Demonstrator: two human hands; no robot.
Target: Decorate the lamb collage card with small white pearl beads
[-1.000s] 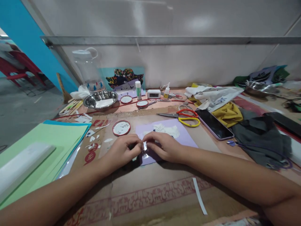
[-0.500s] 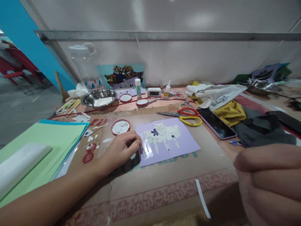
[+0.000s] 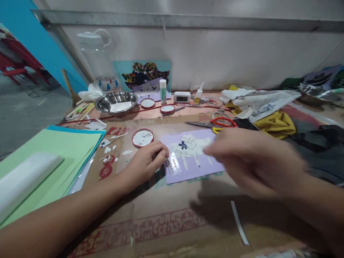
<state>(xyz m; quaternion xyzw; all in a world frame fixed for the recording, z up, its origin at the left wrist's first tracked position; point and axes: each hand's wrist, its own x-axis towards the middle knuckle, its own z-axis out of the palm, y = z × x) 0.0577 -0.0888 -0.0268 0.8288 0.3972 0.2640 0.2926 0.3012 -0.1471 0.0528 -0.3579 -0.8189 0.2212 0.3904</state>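
Note:
A purple card (image 3: 200,172) lies on the cardboard, bearing a white fabric cut-out (image 3: 200,147) with a dark blue flower (image 3: 182,145) and a heart outline of small pearls (image 3: 191,142). On the card's left part rests a clear sheet of stick-on gems (image 3: 175,165). My left hand (image 3: 150,159) has its thumb and forefinger pinched at that sheet's left edge. Blurred by motion, my right hand (image 3: 258,161) hovers above the card's right side, its fingers drawn together; whatever lies between the fingertips is hidden. It covers part of the card and the scissors (image 3: 224,122).
Loose gems lie in a red-rimmed lid (image 3: 142,138) beyond my left hand. Further back stand a metal bowl (image 3: 116,103), a glue stick (image 3: 162,91), a small clock (image 3: 182,97) and a glue bottle (image 3: 198,94). Coloured paper (image 3: 53,157) fills the left, fabric (image 3: 276,123) the right.
My right hand has swung in from the lower right to above the card, now hiding the phone and the scissors' yellow handle. The view has tilted slightly; my left hand stays at the gem sheet.

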